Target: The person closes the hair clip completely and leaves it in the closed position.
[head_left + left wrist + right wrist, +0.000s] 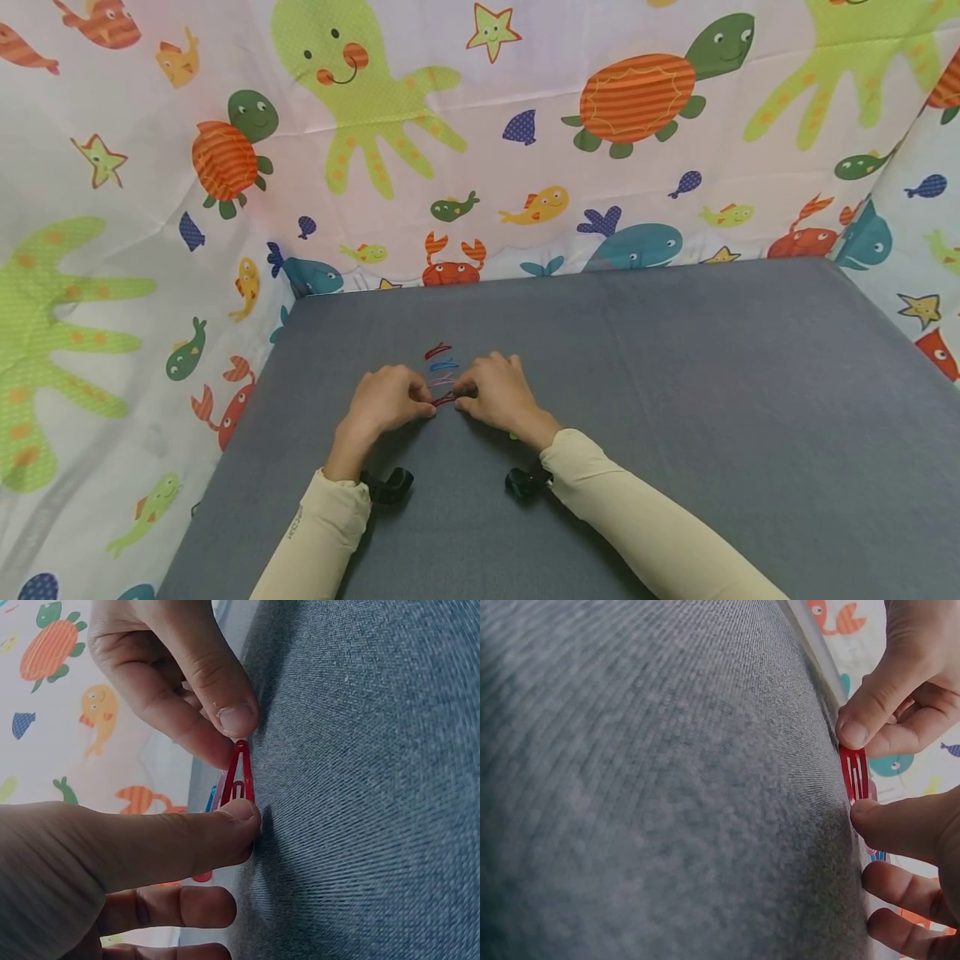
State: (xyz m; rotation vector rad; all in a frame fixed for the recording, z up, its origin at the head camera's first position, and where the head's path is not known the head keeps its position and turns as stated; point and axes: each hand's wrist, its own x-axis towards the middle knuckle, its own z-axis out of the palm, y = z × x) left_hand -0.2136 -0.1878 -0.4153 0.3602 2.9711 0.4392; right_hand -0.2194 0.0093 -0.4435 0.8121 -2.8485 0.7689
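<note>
A red snap hair clip [444, 399] is held between both hands low over the grey cloth. My left hand [390, 396] pinches one end between thumb and forefinger, and my right hand [498, 392] pinches the other. In the left wrist view the clip [248, 771] shows its narrow end at the right fingertips. The right wrist view shows its slotted red face [847, 771]. Just beyond lie a pink clip [442, 380], a blue clip [444, 364] and another red clip [438, 351], one behind another in a column.
Grey cloth [675, 417] covers the table. A curtain [480, 117] printed with sea animals rises along the back and sides. Something small and green [513, 436] shows beside the right wrist, mostly hidden. Dark cameras [392, 486] sit at both wrists.
</note>
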